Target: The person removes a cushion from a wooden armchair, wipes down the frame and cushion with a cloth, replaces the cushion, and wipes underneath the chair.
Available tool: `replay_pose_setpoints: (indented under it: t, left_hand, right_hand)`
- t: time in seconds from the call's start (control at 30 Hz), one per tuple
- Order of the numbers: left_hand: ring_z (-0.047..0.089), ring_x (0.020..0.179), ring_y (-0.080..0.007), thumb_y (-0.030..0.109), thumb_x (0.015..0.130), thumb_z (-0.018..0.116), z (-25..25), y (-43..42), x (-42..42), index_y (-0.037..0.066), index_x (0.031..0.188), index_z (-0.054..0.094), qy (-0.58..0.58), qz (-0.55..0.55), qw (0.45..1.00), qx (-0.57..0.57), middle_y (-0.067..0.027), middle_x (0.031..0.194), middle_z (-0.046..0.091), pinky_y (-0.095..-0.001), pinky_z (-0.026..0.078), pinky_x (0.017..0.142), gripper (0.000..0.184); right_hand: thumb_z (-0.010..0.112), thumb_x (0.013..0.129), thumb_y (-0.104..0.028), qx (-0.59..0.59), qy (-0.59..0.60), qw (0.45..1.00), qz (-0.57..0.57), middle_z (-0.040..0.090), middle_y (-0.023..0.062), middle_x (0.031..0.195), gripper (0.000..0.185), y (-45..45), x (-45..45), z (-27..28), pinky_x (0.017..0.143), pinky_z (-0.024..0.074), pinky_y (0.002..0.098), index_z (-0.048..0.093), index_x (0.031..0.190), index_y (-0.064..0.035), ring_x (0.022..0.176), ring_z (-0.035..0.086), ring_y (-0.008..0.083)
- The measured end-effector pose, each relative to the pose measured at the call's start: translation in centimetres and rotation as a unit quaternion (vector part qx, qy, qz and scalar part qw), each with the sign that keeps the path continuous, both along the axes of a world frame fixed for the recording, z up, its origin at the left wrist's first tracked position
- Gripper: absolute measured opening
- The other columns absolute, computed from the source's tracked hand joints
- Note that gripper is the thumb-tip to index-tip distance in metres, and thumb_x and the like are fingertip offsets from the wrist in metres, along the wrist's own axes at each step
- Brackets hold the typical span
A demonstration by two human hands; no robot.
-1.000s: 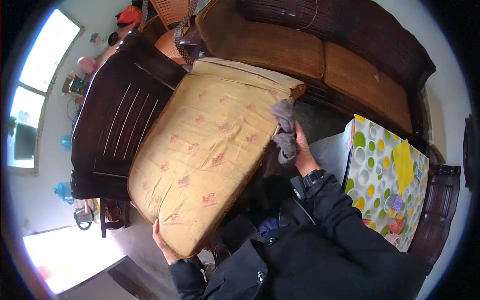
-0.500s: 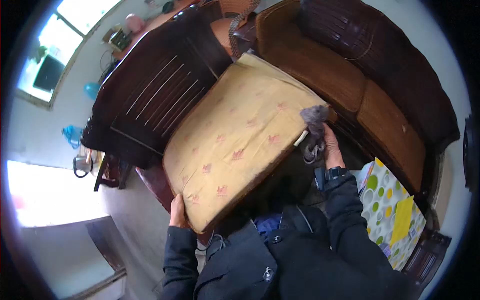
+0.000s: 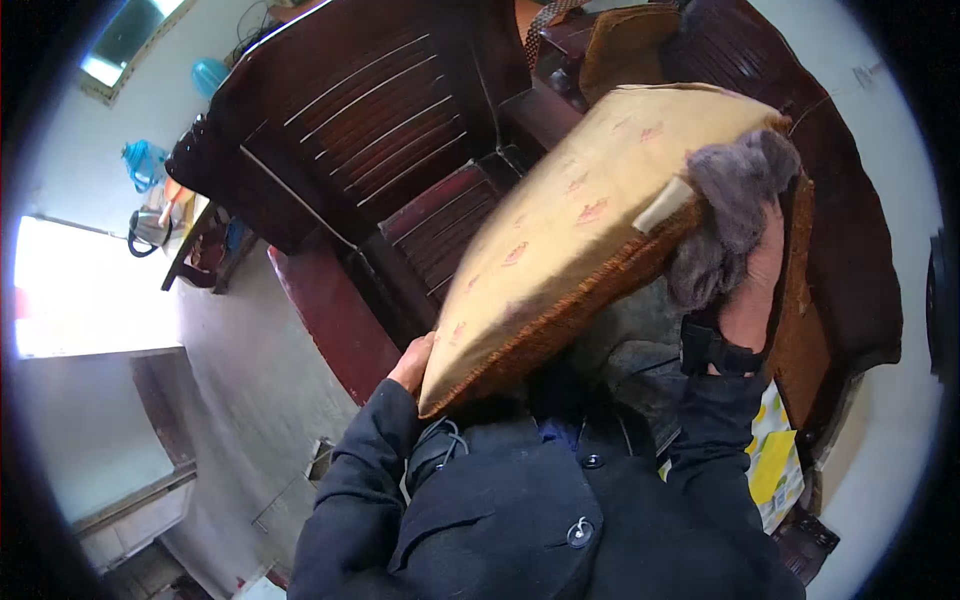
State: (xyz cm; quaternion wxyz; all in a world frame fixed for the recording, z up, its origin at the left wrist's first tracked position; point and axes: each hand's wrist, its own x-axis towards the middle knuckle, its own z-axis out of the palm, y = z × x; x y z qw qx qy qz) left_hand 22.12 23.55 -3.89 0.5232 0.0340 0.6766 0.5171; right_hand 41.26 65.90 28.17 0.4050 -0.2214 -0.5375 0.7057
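A seat cushion [image 3: 560,215] is raised and tilted in front of me, its pale yellow underside with red prints facing up and its brown pile edge toward me. My left hand [image 3: 412,363] grips its near left corner; the fingertips are partly hidden behind it. At the right end, my right hand [image 3: 755,285] is closed round the cushion's edge with a crumpled grey cloth [image 3: 735,200] bunched against it. Some of the right fingers are covered by the cloth. A white strip [image 3: 663,206] shows on the cushion's near edge.
Beneath and behind the cushion stands a dark wooden armchair [image 3: 360,100] with a slatted seat [image 3: 440,225]. To the right is a dark wooden sofa [image 3: 850,250]. A dotted, patterned covering [image 3: 775,460] lies near my right forearm. A kettle [image 3: 150,230] stands at the left.
The cushion has moved up and to the right, its right end lifting and tilting. The armchair's slatted seat now shows. Both hands have kept hold and travelled with it.
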Motion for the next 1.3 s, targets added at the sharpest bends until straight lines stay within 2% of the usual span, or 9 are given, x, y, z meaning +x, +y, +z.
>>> replay_pose_setpoints:
  t: [0.13,0.2,0.4,0.43,0.73,1.03,1.13,1.2,1.3]
  left_hand:
    - [0.060,0.100,-0.0232,0.030,0.095,0.052,-0.1,0.1,0.9,-0.004,0.116,0.060,-0.027,-0.032,0.999,0.028,-0.0147,0.111,0.064,-0.0359,0.047,0.088,0.041]
    - [0.059,0.103,-0.0235,0.031,0.095,0.052,-0.1,0.0,1.3,-0.004,0.118,0.059,-0.034,-0.034,0.998,0.038,-0.0146,0.113,0.063,-0.0361,0.045,0.090,0.042]
    - [0.054,0.111,-0.0245,0.033,0.096,0.051,0.9,-1.3,1.4,-0.002,0.124,0.055,-0.051,-0.025,0.997,0.051,-0.0145,0.121,0.059,-0.0369,0.042,0.096,0.045]
    - [0.053,0.113,-0.0246,0.033,0.096,0.051,1.0,-1.7,1.3,-0.002,0.125,0.054,-0.057,-0.020,0.997,0.053,-0.0145,0.123,0.058,-0.0370,0.041,0.098,0.046]
    - [0.047,0.126,-0.0261,0.036,0.098,0.050,8.9,-10.9,-2.0,0.000,0.133,0.049,-0.106,0.218,0.952,0.190,-0.0142,0.135,0.052,-0.0382,0.036,0.107,0.051]
    - [0.046,0.130,-0.0305,0.041,0.098,0.047,21.2,-12.4,-5.7,-0.001,0.137,0.046,0.038,0.422,0.810,0.406,-0.0169,0.140,0.049,-0.0433,0.030,0.114,0.057]
    - [0.048,0.128,-0.0258,0.032,0.094,0.058,23.2,-8.2,-4.8,-0.001,0.137,0.045,0.235,0.342,0.813,0.408,-0.0153,0.137,0.051,-0.0395,0.033,0.110,0.056]
    - [0.053,0.118,-0.0211,0.013,0.088,0.067,21.7,-8.7,-6.0,0.000,0.138,0.046,0.512,0.240,0.815,0.124,-0.0127,0.134,0.055,-0.0354,0.040,0.103,0.055]
    - [0.057,0.109,-0.0193,0.004,0.083,0.071,21.9,-7.4,-7.9,-0.001,0.132,0.052,0.557,0.312,0.763,0.098,-0.0110,0.125,0.061,-0.0331,0.044,0.098,0.053]
  right_hand:
    - [0.062,0.086,-0.012,0.194,-0.111,0.974,-0.026,0.065,0.0117,0.115,0.038,-1.8,-4.1,1.6,0.091,0.0495,0.0322,0.059,0.121,0.0049,0.102,0.063,0.0202]
    - [0.055,0.091,-0.011,0.012,-0.086,0.993,-0.079,0.061,0.0123,0.120,0.032,-4.7,-6.9,2.8,0.087,0.0531,0.0323,0.060,0.119,0.0029,0.105,0.062,0.0205]
    - [0.058,0.090,-0.017,0.109,-0.071,0.991,-0.010,0.063,0.0102,0.117,0.036,-5.6,-9.9,2.6,0.091,0.0484,0.0314,0.060,0.120,0.0028,0.101,0.063,0.0195]
    - [0.058,0.090,-0.018,0.243,-0.081,0.967,0.001,0.064,0.0092,0.113,0.034,-6.0,-10.2,2.4,0.089,0.0489,0.0308,0.062,0.118,0.0017,0.099,0.063,0.0184]
    - [0.056,0.093,-0.024,0.083,-0.017,0.996,-0.013,0.066,0.0024,0.106,0.031,-9.5,-14.6,2.1,0.085,0.0467,0.0287,0.065,0.112,-0.0013,0.094,0.060,0.0134]
    - [0.043,0.100,-0.033,0.107,0.132,0.964,0.203,0.058,0.0061,0.129,0.046,-5.5,-12.5,1.6,0.101,0.0433,0.0347,0.050,0.135,-0.0031,0.115,0.056,0.0207]
    - [0.039,0.102,-0.025,0.187,0.036,0.980,0.050,0.057,0.0091,0.128,0.041,-7.5,-11.8,2.8,0.101,0.0434,0.0340,0.050,0.134,-0.0017,0.115,0.056,0.0218]
    - [0.038,0.102,-0.020,0.156,0.040,0.987,0.024,0.058,0.0099,0.127,0.039,-5.7,-10.7,2.4,0.100,0.0435,0.0324,0.050,0.133,-0.0004,0.114,0.056,0.0210]
    - [0.039,0.102,-0.018,0.137,0.038,0.988,0.056,0.059,0.0096,0.124,0.037,-4.8,-9.3,3.3,0.098,0.0443,0.0308,0.051,0.132,0.0001,0.112,0.057,0.0195]
